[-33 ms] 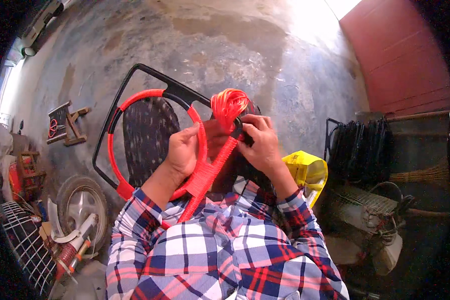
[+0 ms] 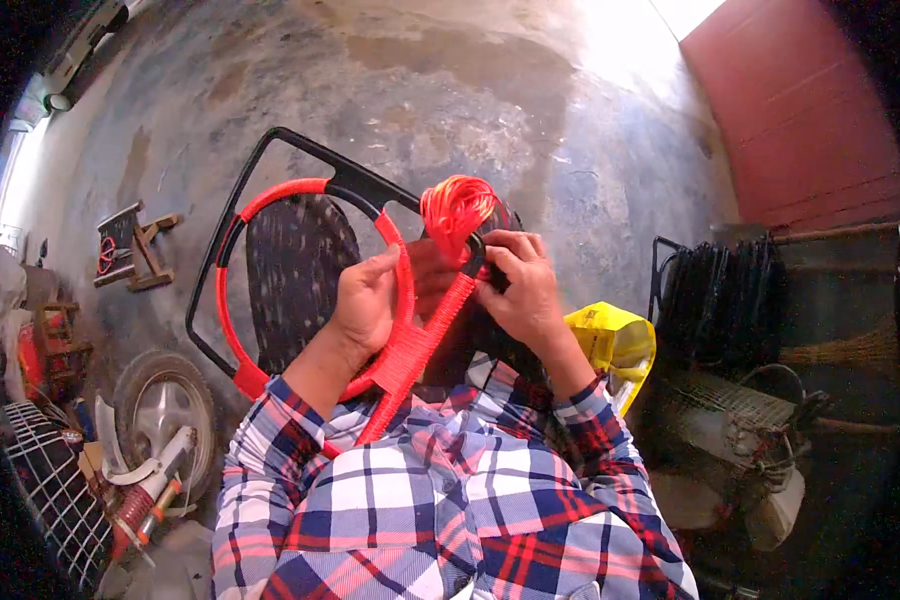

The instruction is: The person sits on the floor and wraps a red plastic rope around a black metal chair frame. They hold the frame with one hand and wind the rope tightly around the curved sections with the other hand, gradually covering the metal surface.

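Over my lap lies a black metal frame point(image 2: 266, 150) with a ring point(image 2: 224, 310) and a slanting bar point(image 2: 417, 362), both largely wrapped in red-orange cord. The bar's upper end bends and shows bare black. A looped bundle of the same cord point(image 2: 458, 205) sits at that bend. My left hand point(image 2: 368, 300) reaches around the ring's right side, thumb in front and fingers behind. My right hand point(image 2: 518, 283) is closed at the bend, thumb and index finger pinched on the cord; the exact grip is partly hidden. The wrapped bar runs down against my plaid shirt.
A yellow bag point(image 2: 615, 340) is beside my right arm. Black frames point(image 2: 720, 300) and a caged machine point(image 2: 730, 425) stand at the right. On the left are a small wooden stool point(image 2: 135, 245), a wheel point(image 2: 165, 415) and a wire grid point(image 2: 55, 490).
The cord bundle has shifted very slightly. Both hands and the frame hold almost the same place.
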Motion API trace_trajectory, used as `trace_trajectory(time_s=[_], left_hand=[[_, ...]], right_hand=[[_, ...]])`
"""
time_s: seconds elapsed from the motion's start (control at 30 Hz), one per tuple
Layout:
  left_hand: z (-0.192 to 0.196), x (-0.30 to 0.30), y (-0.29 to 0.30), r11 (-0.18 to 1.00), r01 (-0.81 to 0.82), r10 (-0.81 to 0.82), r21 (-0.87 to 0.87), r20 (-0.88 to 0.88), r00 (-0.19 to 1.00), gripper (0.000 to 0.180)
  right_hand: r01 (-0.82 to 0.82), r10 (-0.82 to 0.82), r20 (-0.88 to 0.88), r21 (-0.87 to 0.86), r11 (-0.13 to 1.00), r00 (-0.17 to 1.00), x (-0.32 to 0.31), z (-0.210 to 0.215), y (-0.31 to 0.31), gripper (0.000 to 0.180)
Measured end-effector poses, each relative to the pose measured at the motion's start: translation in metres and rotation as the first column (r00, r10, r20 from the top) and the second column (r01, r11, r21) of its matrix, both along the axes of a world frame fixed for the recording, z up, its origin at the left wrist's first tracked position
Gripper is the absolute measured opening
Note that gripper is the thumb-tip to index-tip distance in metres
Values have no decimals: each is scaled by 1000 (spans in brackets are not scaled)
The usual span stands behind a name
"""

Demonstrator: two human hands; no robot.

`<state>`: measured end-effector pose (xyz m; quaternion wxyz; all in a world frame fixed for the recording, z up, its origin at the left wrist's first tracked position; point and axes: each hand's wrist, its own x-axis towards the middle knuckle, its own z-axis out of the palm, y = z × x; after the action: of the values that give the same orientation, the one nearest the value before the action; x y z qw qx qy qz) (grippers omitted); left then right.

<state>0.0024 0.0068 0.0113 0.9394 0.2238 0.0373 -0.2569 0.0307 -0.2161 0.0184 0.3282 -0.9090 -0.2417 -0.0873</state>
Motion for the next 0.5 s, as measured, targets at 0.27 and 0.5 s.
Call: trace_trajectory(time_s=[0.27,0.5], left_hand=[[-3,-3,2,999,31,-30,9,-81,996,49],[-19,1,-1,990,111,-96,82,-172,980,44]], right_hand=[[240,39,-368,680,693,929,-2,-14,-28,26],[352,470,-286,934,-57,835,-17,14,-65,22]])
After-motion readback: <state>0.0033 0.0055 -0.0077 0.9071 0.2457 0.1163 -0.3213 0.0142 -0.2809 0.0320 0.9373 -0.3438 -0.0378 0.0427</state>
